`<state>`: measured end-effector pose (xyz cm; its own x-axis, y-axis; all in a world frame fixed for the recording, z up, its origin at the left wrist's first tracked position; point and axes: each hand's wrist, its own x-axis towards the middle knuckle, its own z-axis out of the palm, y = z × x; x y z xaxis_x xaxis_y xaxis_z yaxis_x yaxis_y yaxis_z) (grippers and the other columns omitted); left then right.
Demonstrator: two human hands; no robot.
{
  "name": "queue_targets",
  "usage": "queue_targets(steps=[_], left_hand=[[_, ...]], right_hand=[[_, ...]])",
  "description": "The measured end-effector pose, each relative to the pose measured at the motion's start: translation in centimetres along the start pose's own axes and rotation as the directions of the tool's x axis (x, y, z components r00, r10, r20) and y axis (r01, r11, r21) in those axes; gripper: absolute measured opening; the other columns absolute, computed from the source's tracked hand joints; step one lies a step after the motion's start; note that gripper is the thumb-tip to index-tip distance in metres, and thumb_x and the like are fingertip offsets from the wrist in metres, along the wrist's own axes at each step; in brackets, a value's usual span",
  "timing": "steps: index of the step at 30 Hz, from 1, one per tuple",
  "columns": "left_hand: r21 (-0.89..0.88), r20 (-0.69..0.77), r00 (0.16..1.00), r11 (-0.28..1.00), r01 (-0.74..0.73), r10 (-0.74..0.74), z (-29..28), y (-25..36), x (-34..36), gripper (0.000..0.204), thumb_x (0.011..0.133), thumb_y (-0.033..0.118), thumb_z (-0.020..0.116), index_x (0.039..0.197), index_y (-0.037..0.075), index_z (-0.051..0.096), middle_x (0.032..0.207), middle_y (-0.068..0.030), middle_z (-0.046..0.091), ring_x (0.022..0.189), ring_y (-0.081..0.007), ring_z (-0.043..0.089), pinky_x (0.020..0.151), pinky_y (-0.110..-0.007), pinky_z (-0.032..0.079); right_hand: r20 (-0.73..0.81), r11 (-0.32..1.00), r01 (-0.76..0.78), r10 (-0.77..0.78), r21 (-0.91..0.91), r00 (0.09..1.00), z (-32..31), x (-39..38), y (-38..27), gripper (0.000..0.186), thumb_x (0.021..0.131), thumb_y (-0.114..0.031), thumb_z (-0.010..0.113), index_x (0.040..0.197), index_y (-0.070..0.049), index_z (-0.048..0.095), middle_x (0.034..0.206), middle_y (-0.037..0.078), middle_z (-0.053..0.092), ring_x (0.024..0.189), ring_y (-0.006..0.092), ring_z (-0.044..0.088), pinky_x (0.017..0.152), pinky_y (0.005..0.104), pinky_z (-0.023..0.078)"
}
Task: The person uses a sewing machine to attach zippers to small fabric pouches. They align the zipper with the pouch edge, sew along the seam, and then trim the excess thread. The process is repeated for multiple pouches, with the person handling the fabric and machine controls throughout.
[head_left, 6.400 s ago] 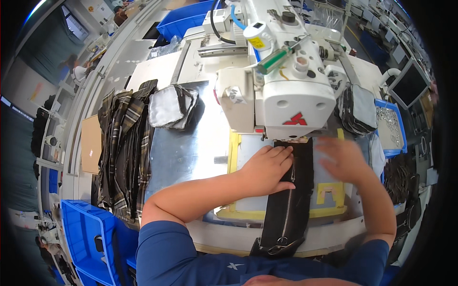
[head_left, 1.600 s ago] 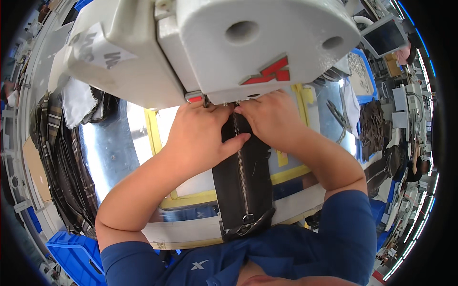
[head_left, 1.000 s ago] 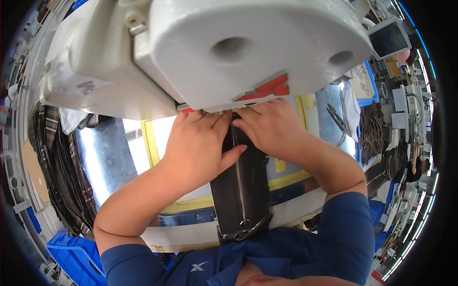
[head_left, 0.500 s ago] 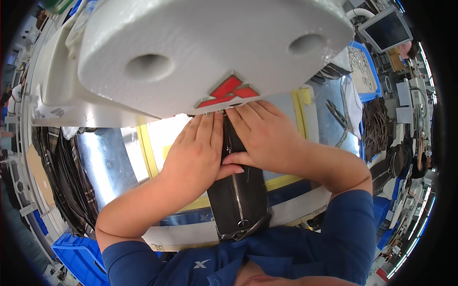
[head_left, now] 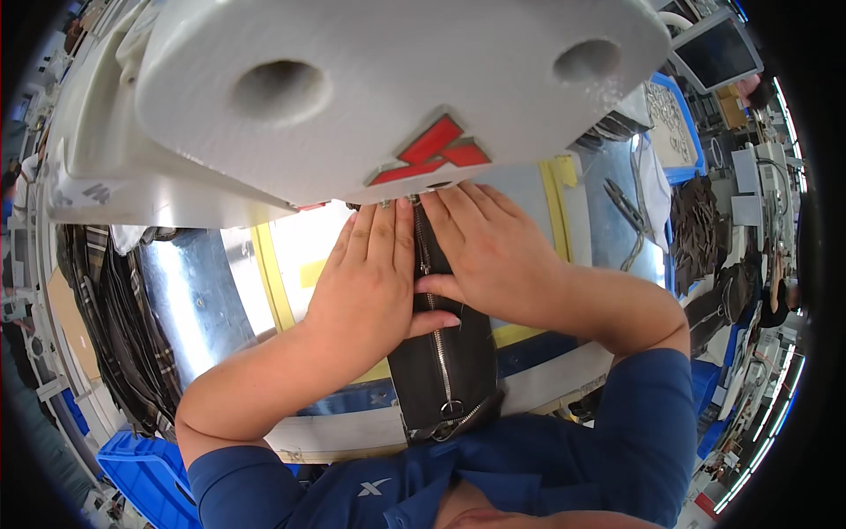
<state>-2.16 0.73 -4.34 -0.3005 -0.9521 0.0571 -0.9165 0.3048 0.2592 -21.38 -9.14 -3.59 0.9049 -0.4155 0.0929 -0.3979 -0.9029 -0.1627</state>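
A long black fabric piece [head_left: 476, 361] lies lengthwise in front of me, with a silver metal zipper [head_left: 441, 361] down its middle and a ring-shaped pull [head_left: 451, 409] at the near end. My left hand [head_left: 363, 286] presses flat along the zipper's left side, fingers straight and thumb reaching across the teeth. On the other side, my right hand [head_left: 498, 256] lies flat with its fingers stretched forward and its thumb over the zipper. Both sets of fingertips reach the lower edge of a large white sewing machine head [head_left: 352, 106], which hides the needle area and the fabric's far end.
Dark and plaid garment pieces [head_left: 119, 317] hang at the left, above a blue crate [head_left: 150, 472]. To the right, thread snips [head_left: 624, 205] lie on the metal table, near a blue tray of small metal parts [head_left: 701, 163]. Yellow tape strips [head_left: 271, 273] mark the worktop.
The fabric and both hands have shifted slightly away from me, toward the machine. My two thumbs are a little farther apart. The machine head looks slightly larger in view.
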Motion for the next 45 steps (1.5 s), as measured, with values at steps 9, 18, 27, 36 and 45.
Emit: queue_targets(steps=[9, 18, 27, 36, 45], left_hand=[[-0.009, -0.006, 1.0, 1.0, 0.025, -0.025, -0.6, -0.1, 0.4, 0.132, 0.066, 0.073, 0.085, 0.148, -0.022, 0.042, 0.145, -0.0374, 0.053, 0.137, -0.0499, 0.054, 0.121, -0.052, 0.041], [0.04, -0.03, 1.0, 0.999, 0.004, -0.002, -0.8, -0.3, 1.0, 0.119, 0.066, 0.069, 0.084, 0.138, -0.02, 0.054, 0.136, -0.0319, 0.061, 0.129, -0.0444, 0.06, 0.115, -0.049, 0.046], [0.011, -0.032, 0.999, 1.0, -0.001, 0.001, -1.0, -0.4, 1.4, 0.117, 0.065, 0.068, 0.086, 0.137, -0.019, 0.056, 0.135, -0.0308, 0.062, 0.126, -0.0423, 0.061, 0.113, -0.047, 0.047], [-0.002, 0.0, 1.0, 1.0, 0.015, -0.015, -0.8, -0.4, 0.9, 0.129, 0.064, 0.073, 0.085, 0.143, -0.022, 0.048, 0.14, -0.0347, 0.058, 0.132, -0.0468, 0.057, 0.118, -0.05, 0.043], [0.005, -0.008, 0.999, 0.999, 0.033, -0.033, -0.9, -0.1, 1.0, 0.124, 0.062, 0.066, 0.088, 0.146, -0.017, 0.048, 0.143, -0.0325, 0.055, 0.134, -0.0474, 0.055, 0.118, -0.052, 0.042]], right_hand=[[-0.021, 1.0, 0.012, -0.012, 0.025, 1.0, -0.2, 0.4, 0.4, 0.091, 0.086, -0.059, 0.074, 0.139, 0.013, 0.057, 0.141, 0.027, 0.06, 0.133, 0.0404, 0.058, 0.113, 0.0477, 0.045], [-0.014, 0.999, 0.003, -0.003, 0.039, 1.0, -0.4, 0.3, 0.6, 0.09, 0.086, -0.059, 0.074, 0.139, 0.012, 0.058, 0.141, 0.026, 0.06, 0.131, 0.0385, 0.06, 0.111, 0.047, 0.045], [0.02, 1.0, -0.018, 0.017, 0.023, 1.0, -0.3, 0.3, 0.4, 0.09, 0.088, -0.059, 0.072, 0.141, 0.012, 0.057, 0.142, 0.025, 0.06, 0.132, 0.0371, 0.059, 0.108, 0.047, 0.046], [-0.014, 1.0, -0.002, 0.002, 0.005, 1.0, -0.2, 0.4, 0.5, 0.091, 0.086, -0.059, 0.075, 0.141, 0.011, 0.057, 0.141, 0.024, 0.06, 0.131, 0.0361, 0.059, 0.108, 0.0455, 0.045], [-0.179, 0.956, 0.279, -0.26, 0.089, 0.949, 0.9, -0.6, 0.1, 0.035, 0.085, -0.04, 0.075, 0.088, -0.006, 0.072, 0.086, 0.004, 0.061, 0.087, 0.0242, 0.058, 0.082, 0.0399, 0.047]])
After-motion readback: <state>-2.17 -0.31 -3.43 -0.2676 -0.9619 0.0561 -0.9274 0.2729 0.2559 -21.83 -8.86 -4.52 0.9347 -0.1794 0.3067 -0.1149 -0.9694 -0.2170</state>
